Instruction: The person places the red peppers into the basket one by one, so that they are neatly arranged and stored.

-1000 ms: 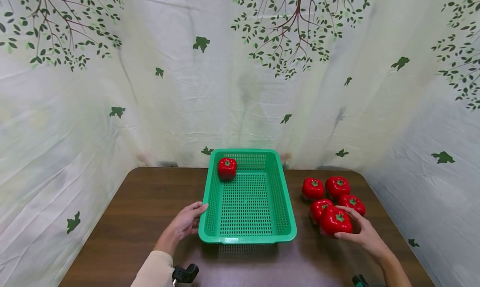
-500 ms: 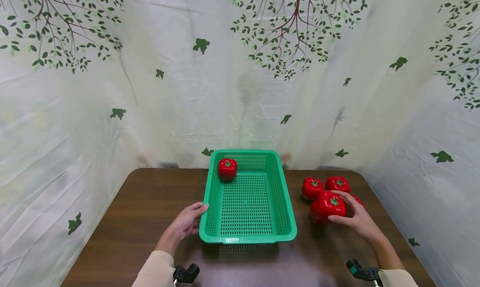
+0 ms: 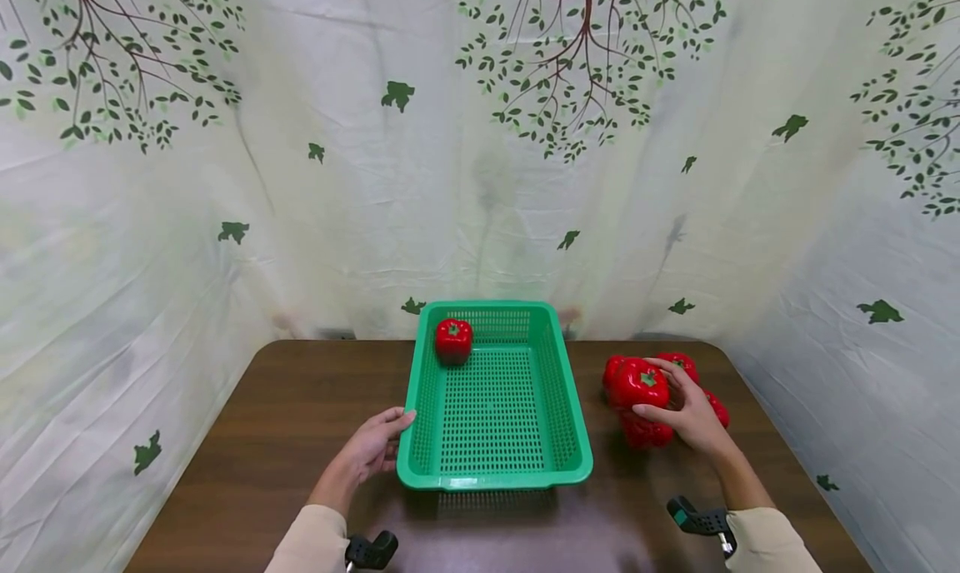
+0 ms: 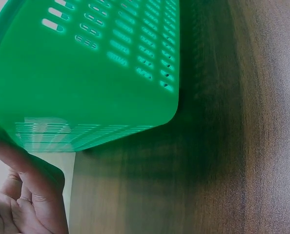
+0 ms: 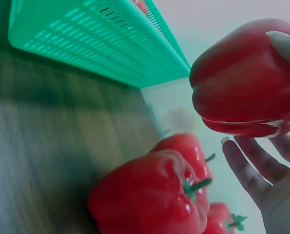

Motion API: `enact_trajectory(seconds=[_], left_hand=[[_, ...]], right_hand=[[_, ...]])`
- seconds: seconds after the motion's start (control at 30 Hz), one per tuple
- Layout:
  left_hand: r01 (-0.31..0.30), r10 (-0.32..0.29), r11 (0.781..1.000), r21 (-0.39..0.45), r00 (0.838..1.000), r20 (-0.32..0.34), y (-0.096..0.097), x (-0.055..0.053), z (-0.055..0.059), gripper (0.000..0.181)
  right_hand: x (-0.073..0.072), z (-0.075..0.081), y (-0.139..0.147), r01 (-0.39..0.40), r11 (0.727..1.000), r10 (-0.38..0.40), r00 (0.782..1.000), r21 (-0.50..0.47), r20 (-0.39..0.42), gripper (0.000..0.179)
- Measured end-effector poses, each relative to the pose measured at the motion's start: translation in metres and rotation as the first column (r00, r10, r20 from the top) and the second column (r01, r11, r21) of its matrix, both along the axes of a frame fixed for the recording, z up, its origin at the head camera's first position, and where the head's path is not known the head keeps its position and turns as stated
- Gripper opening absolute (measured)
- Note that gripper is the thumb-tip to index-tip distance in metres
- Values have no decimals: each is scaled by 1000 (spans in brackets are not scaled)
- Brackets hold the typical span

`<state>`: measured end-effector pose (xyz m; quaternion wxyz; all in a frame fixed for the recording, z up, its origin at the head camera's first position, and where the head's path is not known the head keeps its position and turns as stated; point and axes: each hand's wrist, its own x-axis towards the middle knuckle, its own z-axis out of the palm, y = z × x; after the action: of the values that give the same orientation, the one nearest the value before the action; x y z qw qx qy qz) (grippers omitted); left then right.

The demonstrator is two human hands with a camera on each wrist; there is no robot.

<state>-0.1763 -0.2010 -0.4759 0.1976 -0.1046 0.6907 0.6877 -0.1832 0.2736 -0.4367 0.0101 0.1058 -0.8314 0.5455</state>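
Right hand (image 3: 693, 415) pinches a red pepper (image 3: 634, 385) above the other peppers (image 3: 645, 434) on the desk (image 3: 315, 390), apparently held up for clearance; left hand (image 3: 375, 444) pinches the rim of the green basket (image 3: 495, 480), likely steadying it.

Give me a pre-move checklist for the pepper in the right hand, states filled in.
1. Right grip has the held pepper: ok, thumb and fingers on it.
2. Held pepper lifted: ok, the right wrist view shows it raised apart from the other peppers.
3. Left grip on the basket: ok, it holds the left rim.
4. Room in the basket: ok, just one pepper in the far left corner, the remaining floor bare.
5. Held pepper over the basket: not ok, it is off to the right, above the other peppers.
6. Firmness of the hold: cannot tell from stills.
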Motion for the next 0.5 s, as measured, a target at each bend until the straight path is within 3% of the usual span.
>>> enact_trajectory(seconds=[0.5], left_hand=[[8,-8,1000,12,1000,-13,-1,1,-2,48]], right_hand=[[-28,4,-25,6,998,-2,997,-56,82,75]])
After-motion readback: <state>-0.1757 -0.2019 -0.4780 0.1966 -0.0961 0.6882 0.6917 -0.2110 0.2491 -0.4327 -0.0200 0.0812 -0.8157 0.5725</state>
